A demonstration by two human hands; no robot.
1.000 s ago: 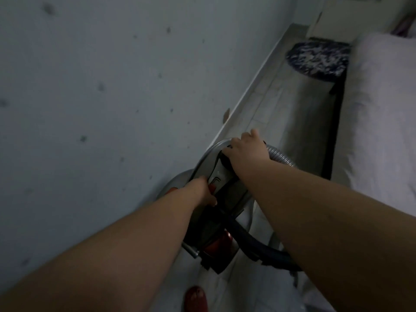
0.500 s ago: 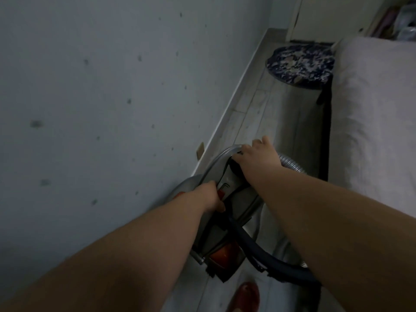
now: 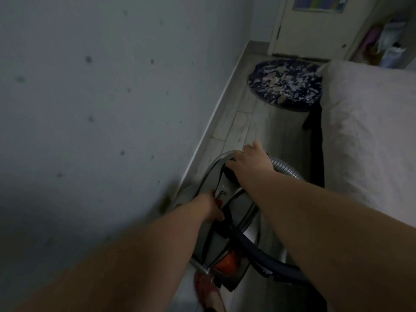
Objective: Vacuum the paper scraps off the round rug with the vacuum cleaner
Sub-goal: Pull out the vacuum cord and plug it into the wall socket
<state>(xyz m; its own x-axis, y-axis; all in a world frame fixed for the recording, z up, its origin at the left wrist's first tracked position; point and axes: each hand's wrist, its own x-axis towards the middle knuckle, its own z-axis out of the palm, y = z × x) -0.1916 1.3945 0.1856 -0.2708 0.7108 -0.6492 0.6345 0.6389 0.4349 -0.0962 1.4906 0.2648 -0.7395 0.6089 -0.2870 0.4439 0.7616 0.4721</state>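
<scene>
A grey canister vacuum cleaner (image 3: 234, 224) with orange parts hangs low over the floor between the wall and the bed. My left hand (image 3: 210, 207) grips its handle near the middle. My right hand (image 3: 246, 162) is closed over its front end, where the ribbed grey hose (image 3: 284, 168) comes out. A dark hose section (image 3: 258, 248) curves back under my right forearm. Far ahead lies the round dark-blue rug (image 3: 284, 83), strewn with pale paper scraps (image 3: 292, 85).
A grey wall (image 3: 101, 97) runs along the left. A bed with a pale cover (image 3: 369, 143) fills the right, leaving a narrow strip of wood floor (image 3: 265, 122). A closed door (image 3: 315, 28) stands behind the rug. My foot in a red slipper (image 3: 207, 291) shows at the bottom.
The vacuum cleaner and both hands have moved forward along the floor strip. The rug appears closer, and the door behind it has come into view.
</scene>
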